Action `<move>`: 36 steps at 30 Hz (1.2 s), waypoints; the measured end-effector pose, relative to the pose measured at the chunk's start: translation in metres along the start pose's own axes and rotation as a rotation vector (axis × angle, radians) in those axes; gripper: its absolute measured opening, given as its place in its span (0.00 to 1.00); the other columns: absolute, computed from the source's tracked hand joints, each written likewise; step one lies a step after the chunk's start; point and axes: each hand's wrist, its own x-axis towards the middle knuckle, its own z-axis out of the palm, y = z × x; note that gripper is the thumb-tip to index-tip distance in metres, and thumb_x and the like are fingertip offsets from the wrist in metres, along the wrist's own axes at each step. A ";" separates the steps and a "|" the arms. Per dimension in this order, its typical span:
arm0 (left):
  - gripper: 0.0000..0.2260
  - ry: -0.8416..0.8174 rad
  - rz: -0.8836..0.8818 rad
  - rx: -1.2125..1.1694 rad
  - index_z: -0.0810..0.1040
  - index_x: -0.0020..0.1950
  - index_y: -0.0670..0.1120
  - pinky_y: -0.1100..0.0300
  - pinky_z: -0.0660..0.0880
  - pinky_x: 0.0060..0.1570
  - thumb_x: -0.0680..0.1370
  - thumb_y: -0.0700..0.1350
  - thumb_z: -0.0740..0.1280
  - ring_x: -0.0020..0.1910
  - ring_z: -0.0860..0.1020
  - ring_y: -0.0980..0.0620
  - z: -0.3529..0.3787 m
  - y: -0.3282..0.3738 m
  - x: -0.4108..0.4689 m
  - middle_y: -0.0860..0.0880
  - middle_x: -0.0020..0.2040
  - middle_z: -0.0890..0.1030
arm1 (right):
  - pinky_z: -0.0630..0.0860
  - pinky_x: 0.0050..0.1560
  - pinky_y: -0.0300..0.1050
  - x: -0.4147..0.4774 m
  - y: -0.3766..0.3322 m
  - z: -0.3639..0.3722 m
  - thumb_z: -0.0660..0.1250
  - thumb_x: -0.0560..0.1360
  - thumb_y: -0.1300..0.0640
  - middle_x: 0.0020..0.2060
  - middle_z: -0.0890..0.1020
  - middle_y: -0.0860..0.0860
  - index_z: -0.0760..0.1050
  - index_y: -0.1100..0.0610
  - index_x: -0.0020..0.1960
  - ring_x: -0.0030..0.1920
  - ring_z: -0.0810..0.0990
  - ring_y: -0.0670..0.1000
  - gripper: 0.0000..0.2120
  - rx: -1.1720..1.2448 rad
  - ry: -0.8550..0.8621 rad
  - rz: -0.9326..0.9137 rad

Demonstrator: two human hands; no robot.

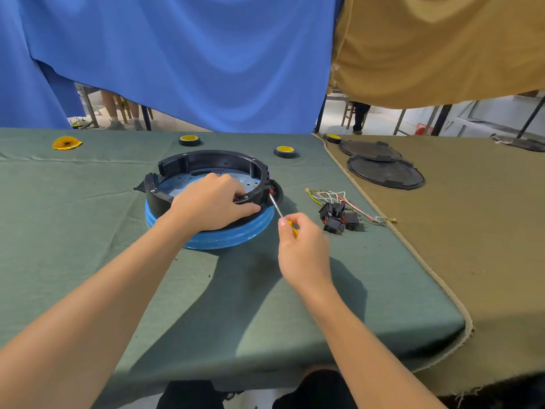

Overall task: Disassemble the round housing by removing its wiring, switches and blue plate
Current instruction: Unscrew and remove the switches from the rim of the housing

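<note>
Left hand (212,202): fingers (236,191) curled over the near rim of the round housing (206,157), tips dipping inside the ring, thumb pressed along the outer wall. The hand grips the rim from above.

Right hand (303,246): thumb and fingertips (283,222) pinched together on the yellow handle of a screwdriver (275,206). The metal shaft runs up and left from the pinch. Its tip meets a red part (271,191) on the housing's right outer side, just beside the left thumb.

The housing is a black ring, open side up, sitting on a blue round base (230,237) near the middle of the green cloth (88,231). The blue plate (188,181) lies flat inside the ring, perforated, partly hidden under the left hand.

Wiring (348,199) and switches (339,215) lie in a loose heap on the cloth to the right of the right hand, apart from the housing, near the cloth's edge.

Far side of the cloth: two tape rolls (189,140) (285,151) and a yellow-orange scrap (66,142) at far left. On the neighbouring tan cloth (486,231) there is a third roll (332,138) and two black round covers (370,150) (386,172), overlapping. Blue curtain (177,54) and tan curtain (442,48) hang behind.
</note>
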 end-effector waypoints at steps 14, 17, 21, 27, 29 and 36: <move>0.21 0.016 -0.009 0.058 0.73 0.34 0.49 0.59 0.63 0.28 0.76 0.65 0.61 0.31 0.74 0.52 0.004 0.000 0.000 0.52 0.29 0.75 | 0.53 0.38 0.49 -0.001 -0.003 0.007 0.53 0.82 0.59 0.36 0.76 0.57 0.66 0.58 0.44 0.37 0.66 0.58 0.09 -0.256 -0.036 -0.131; 0.21 0.002 -0.025 0.060 0.75 0.35 0.49 0.58 0.64 0.28 0.76 0.65 0.61 0.33 0.74 0.51 0.004 0.000 0.001 0.51 0.30 0.76 | 0.59 0.39 0.48 -0.006 -0.008 0.019 0.53 0.81 0.61 0.45 0.79 0.61 0.68 0.60 0.52 0.46 0.75 0.64 0.05 -0.333 -0.024 -0.092; 0.21 0.001 -0.023 0.063 0.75 0.34 0.48 0.59 0.63 0.26 0.77 0.63 0.61 0.31 0.74 0.51 0.005 0.004 0.002 0.50 0.29 0.75 | 0.62 0.42 0.49 -0.007 -0.011 0.025 0.54 0.80 0.63 0.50 0.78 0.61 0.67 0.61 0.56 0.52 0.76 0.65 0.07 -0.347 -0.015 -0.033; 0.21 -0.006 -0.046 0.056 0.75 0.34 0.47 0.60 0.63 0.25 0.77 0.62 0.62 0.30 0.74 0.50 0.003 0.009 0.002 0.48 0.28 0.75 | 0.61 0.40 0.47 -0.004 -0.007 0.024 0.54 0.80 0.63 0.47 0.78 0.62 0.68 0.61 0.53 0.46 0.75 0.64 0.05 -0.307 -0.009 -0.035; 0.21 -0.014 -0.050 0.052 0.75 0.34 0.47 0.60 0.63 0.25 0.77 0.62 0.62 0.30 0.75 0.49 0.003 0.010 0.002 0.48 0.29 0.76 | 0.55 0.39 0.45 0.003 -0.001 0.015 0.53 0.81 0.60 0.41 0.77 0.59 0.68 0.58 0.47 0.39 0.70 0.60 0.07 -0.259 -0.049 -0.050; 0.19 -0.014 -0.057 0.076 0.78 0.37 0.49 0.59 0.65 0.26 0.77 0.63 0.62 0.31 0.76 0.49 0.005 0.010 0.003 0.49 0.30 0.77 | 0.52 0.21 0.35 0.023 0.003 -0.012 0.55 0.81 0.63 0.26 0.58 0.49 0.70 0.61 0.43 0.21 0.53 0.45 0.10 0.694 -0.240 0.485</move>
